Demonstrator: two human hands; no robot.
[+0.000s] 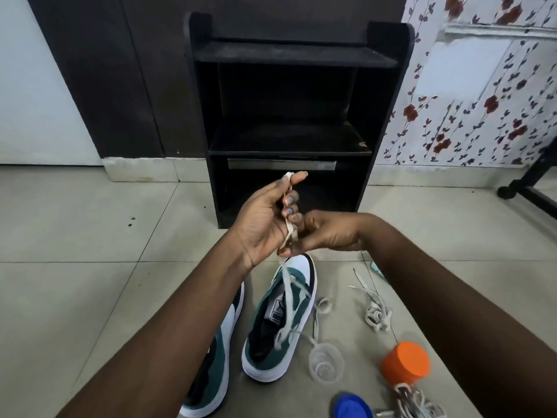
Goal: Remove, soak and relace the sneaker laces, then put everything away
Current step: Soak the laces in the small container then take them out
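Note:
Two green-and-white sneakers stand on the tiled floor: the right sneaker [278,324] in the middle, the left sneaker [215,357] partly hidden under my left forearm. A white lace [287,294] runs up from the right sneaker into both hands. My left hand [265,218] holds it raised, looped over the index finger. My right hand [325,233] pinches the same lace just below. A second loose lace [375,309] lies bunched on the floor to the right.
A black shelf unit [289,116] stands against the wall ahead. On the floor near me sit a clear plastic cup [325,362], an orange-capped container [405,365], a blue lid [352,407] and a tangled cord [417,402]. A black stand base [524,188] is at right.

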